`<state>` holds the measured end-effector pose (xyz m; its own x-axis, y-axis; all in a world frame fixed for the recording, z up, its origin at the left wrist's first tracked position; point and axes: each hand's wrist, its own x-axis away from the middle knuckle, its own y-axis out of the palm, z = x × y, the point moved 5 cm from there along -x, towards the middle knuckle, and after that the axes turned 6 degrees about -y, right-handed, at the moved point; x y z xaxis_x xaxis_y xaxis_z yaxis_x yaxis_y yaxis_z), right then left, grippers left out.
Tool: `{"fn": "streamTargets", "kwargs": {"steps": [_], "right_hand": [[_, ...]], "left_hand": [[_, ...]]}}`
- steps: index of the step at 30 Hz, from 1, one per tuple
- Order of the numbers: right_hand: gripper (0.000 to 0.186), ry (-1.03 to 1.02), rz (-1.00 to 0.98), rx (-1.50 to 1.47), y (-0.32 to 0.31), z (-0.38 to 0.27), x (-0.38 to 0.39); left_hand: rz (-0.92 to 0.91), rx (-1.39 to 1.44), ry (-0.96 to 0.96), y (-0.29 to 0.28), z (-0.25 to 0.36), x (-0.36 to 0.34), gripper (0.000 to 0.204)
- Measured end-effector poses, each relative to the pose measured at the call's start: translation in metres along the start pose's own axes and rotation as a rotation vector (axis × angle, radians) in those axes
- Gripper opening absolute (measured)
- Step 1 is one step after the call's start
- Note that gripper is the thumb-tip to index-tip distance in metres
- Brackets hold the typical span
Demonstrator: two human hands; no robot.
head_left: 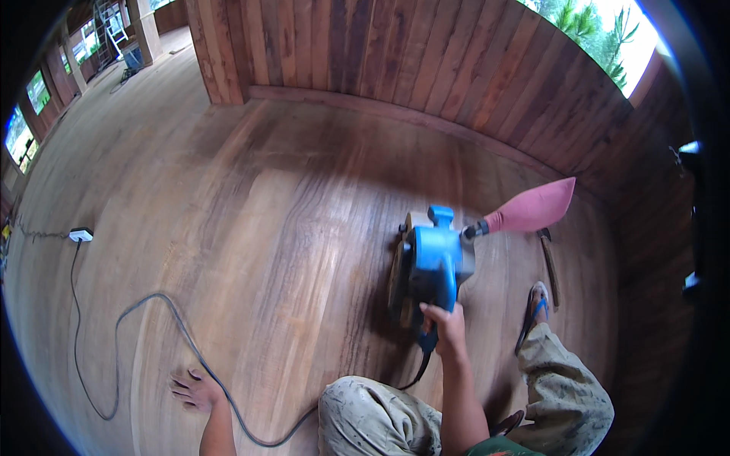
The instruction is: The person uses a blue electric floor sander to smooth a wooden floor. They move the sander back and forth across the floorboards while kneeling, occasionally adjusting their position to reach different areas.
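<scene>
My right hand [447, 328] is wrapped round the rear handle of a blue belt sander [439, 247]. The sander is tilted, and I cannot tell whether its belt touches the boards. A pink dust bag [534, 207], puffed out, sticks from its right side. My left hand [197, 390] lies on the wooden floor [251, 228] with its fingers spread, holding nothing. Close beside that hand runs a dark power cord [181, 334], which loops over the floor and passes behind my knee toward the sander.
A white power socket block [80, 235] sits on the floor at the left. On the right lies a hammer [550, 267] near my sandalled foot [538, 302]. A plank wall [365, 57] closes off the far side. Far left stand a ladder [114, 23] and a blue bucket [132, 58].
</scene>
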<state>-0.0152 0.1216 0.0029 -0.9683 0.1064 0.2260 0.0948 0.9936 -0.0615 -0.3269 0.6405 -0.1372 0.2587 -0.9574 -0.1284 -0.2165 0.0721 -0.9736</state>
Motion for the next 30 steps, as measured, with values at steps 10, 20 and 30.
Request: {"fn": "streamTargets", "kwargs": {"steps": [10,20,30], "right_hand": [[0.014,-0.013,-0.004,-0.046,0.054,-0.074,-0.308],[0.014,-0.059,-0.022,-0.082,0.09,-0.084,-0.339],[0.018,-0.083,0.0,-0.066,0.112,-0.023,-0.141]], "left_hand": [[-0.037,0.059,0.015,0.006,-0.005,-0.006,0.071],[-0.039,0.053,0.037,0.017,-0.012,-0.011,0.072],[-0.084,0.09,0.015,-0.006,-0.004,0.001,0.073]]}}
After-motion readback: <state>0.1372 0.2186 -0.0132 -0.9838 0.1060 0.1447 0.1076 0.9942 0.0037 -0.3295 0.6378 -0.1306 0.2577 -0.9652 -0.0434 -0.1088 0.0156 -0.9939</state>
